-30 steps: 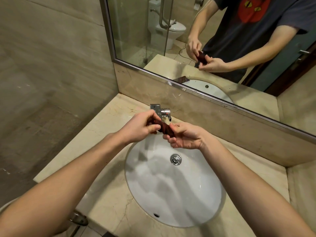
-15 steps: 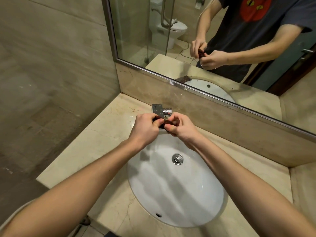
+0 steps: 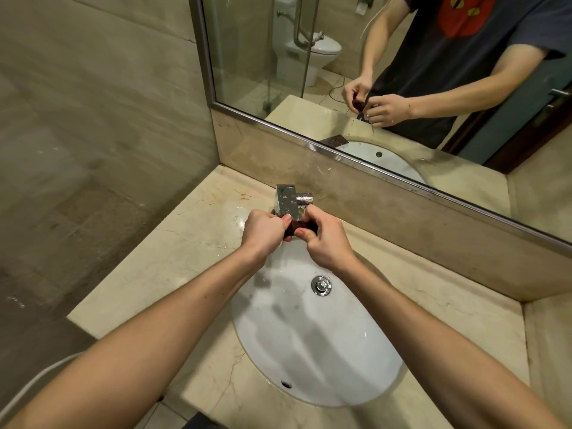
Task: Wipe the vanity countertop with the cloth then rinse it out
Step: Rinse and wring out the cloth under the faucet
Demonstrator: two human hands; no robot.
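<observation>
A dark reddish-brown cloth [image 3: 297, 226] is bunched small between my two hands, just under the chrome faucet [image 3: 286, 202] at the far rim of the white oval sink [image 3: 309, 342]. My left hand [image 3: 265, 230] grips its left end, fingers curled. My right hand [image 3: 322, 239] grips its right end, thumb pressed on it. Most of the cloth is hidden inside my fists. The beige marble countertop [image 3: 173, 261] looks wet around the faucet base.
A mirror [image 3: 387, 72] runs along the back wall above a marble backsplash [image 3: 402, 230]. The tiled wall closes the left side. The sink drain [image 3: 321, 285] lies right of my hands. The counter's front edge drops off at lower left.
Both hands have carried the cloth up and back from over the basin to right under the faucet spout, and drawn closer together, bunching the cloth tighter.
</observation>
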